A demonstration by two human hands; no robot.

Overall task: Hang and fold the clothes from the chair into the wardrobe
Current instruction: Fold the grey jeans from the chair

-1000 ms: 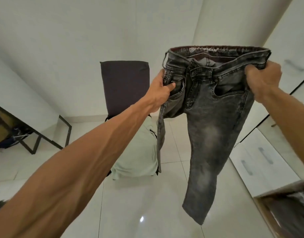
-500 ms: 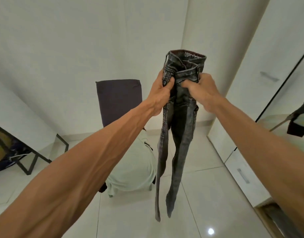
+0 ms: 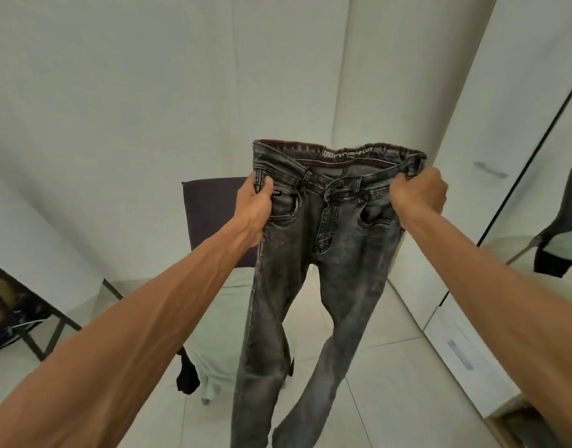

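Grey washed jeans [image 3: 326, 253] hang in the air in front of me, front side facing me, waistband spread wide and both legs dangling toward the floor. My left hand [image 3: 257, 205] grips the waistband's left side; my right hand [image 3: 418, 192] grips its right side. Behind the jeans stands the dark chair [image 3: 210, 218] with a pale green garment [image 3: 223, 321] draped over its seat and a black piece [image 3: 187, 376] hanging at its front. The white wardrobe [image 3: 504, 130] rises on the right.
A mirrored wardrobe door [image 3: 562, 202] at the far right reflects the chair. White drawers [image 3: 462, 347] with grey handles sit low on the right. A black-framed table [image 3: 29, 318] with dark items beneath stands at the left. The floor is pale glossy tile.
Half a second ago my hands held the waistband bunched together with the legs doubled. They have since pulled apart, and the jeans now hang spread open.
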